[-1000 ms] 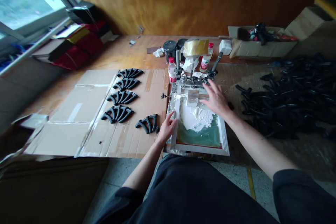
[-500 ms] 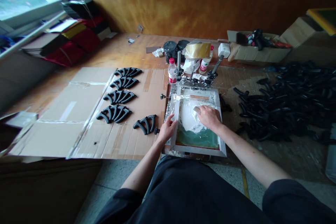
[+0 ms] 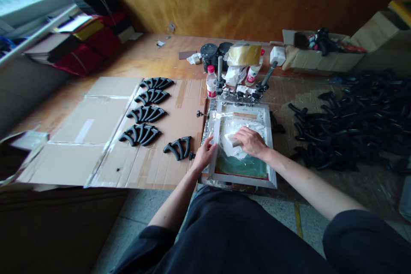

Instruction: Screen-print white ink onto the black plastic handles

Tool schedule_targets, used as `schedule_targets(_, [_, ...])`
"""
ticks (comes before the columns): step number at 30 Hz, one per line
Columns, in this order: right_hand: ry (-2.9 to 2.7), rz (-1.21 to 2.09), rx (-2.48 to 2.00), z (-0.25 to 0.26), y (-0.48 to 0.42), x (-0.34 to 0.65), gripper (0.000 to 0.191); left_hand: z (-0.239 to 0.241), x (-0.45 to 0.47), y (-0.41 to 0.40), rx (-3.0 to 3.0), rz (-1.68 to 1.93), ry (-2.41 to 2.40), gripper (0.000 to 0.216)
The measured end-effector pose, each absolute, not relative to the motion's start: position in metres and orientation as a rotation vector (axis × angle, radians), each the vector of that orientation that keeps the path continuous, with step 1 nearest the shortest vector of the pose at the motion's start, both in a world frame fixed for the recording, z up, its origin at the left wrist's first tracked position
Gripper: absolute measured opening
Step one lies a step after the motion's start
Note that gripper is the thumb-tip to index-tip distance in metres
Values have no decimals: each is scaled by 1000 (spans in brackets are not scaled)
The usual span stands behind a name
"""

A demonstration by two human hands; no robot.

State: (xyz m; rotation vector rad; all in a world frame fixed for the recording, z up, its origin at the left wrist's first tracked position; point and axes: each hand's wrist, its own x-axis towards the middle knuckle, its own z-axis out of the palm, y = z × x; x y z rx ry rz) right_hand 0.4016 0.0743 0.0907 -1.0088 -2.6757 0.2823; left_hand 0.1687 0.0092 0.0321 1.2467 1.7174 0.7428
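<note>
- Right hand (image 3: 252, 142) grasping a small pale scraper (image 3: 235, 141); fingers bent over it, grip looks firm to me.
- Scraper is at the white paste (image 3: 227, 127), inside the metal frame (image 3: 272, 169), above the bare green mesh (image 3: 240, 168) on the near side.
- Left hand (image 3: 204, 155) at frame's left rail, fingers loosely bent; can't tell if it grips or just rests.
- Doing this well, I'd say: even pressure, scraper edge flat to the mesh, frame steadied left, paste off the rails.
- Black curved parts (image 3: 139, 135) fanned on cardboard (image 3: 180, 120), left.
</note>
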Motion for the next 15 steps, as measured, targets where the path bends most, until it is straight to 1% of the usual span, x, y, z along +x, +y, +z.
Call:
schedule_targets(2, [-2739,337,-849,91,66,415,32,33,169,9,1241,737,1719,57])
schedule_targets(4, [-2797,428,-731,97,65,426,33,35,169,9,1226,746,1724,57])
schedule_targets(7, [-2797,526,-763,105,76,426,24,35,170,9,1209,764,1730,58])
schedule_targets(9, [-2712,457,-885,104,80,419,20,35,170,10,1210,768,1720,58])
schedule_targets(11, [-2655,355,-922,97,76,414,24,34,169,11,1212,770,1710,59])
schedule_targets(13, [-2671,328,-857,90,65,417,29,33,169,11,1203,774,1706,59])
schedule_targets(15, [-2714,373,-780,86,57,423,29,33,170,11,1182,787,1707,59])
